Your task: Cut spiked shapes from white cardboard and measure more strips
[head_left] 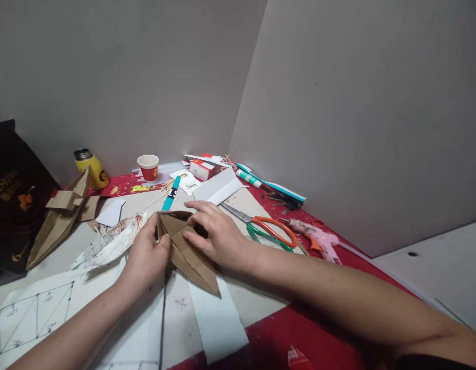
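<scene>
Both hands are on a small boat-shaped cardboard piece point(187, 249), its pointed end aimed toward me. My left hand point(151, 246) grips its left end, thumb on the inner face and the other fingers hidden behind. My right hand point(216, 234) lies over the far right wall, thumb on the inside and fingers bent across the upper edge. A strip of white card point(218, 324) is under the cardboard. Just beyond my hands are a teal marker point(171, 192) and, to the right, scissors point(266, 226) with orange and green handles.
At left stand a larger cardboard boat point(60, 221), a yellow bottle point(93, 172) and a dark bag point(14, 205). A paper cup point(148, 168) is at the back. A pink glue gun point(318, 239) lies at right. Paper with a line drawing point(37, 318) covers the left front.
</scene>
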{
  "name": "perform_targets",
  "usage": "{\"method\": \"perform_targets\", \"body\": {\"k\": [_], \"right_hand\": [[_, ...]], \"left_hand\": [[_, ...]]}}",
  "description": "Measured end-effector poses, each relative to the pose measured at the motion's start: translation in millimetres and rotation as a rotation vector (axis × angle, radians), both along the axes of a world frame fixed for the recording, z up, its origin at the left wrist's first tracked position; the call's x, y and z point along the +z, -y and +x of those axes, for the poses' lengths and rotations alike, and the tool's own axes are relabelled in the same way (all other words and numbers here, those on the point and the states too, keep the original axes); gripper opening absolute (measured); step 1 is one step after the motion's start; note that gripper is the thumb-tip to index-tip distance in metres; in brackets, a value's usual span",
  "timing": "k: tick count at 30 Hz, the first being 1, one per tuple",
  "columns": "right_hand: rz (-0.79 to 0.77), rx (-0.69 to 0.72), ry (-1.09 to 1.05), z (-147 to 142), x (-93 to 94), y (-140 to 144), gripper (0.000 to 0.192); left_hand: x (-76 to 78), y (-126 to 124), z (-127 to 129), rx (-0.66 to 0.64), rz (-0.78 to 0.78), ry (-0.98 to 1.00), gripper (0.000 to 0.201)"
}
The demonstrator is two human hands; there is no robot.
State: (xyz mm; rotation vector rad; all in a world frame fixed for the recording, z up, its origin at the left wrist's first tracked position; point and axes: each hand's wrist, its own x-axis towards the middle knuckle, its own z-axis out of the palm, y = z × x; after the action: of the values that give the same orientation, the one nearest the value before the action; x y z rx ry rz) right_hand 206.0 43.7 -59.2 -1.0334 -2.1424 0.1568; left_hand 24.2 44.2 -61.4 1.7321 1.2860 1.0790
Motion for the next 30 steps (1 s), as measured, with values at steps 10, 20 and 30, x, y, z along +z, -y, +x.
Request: {"method": "perform_targets", "body": {"k": [10,20,30], "right_hand": [[-0.300,0.139,-0.196,-2.3,13.1,-3.3,0.018],[-0.356,0.209,-0.141,-7.8,18.1,-8.9,0.021],[-0.412,0.144,-0.155,-9.9,20.1,-5.4,0.025]], "left_hand": [[-3.8,-1.5,4.7,-0.039,0.036,0.016,0.030],[-3.3,-0.9,9.9,-0.055,0.045,0.032,0.035],[-6.9,1.7,14.1,-0.039,0.048,0.023,0.031]]}}
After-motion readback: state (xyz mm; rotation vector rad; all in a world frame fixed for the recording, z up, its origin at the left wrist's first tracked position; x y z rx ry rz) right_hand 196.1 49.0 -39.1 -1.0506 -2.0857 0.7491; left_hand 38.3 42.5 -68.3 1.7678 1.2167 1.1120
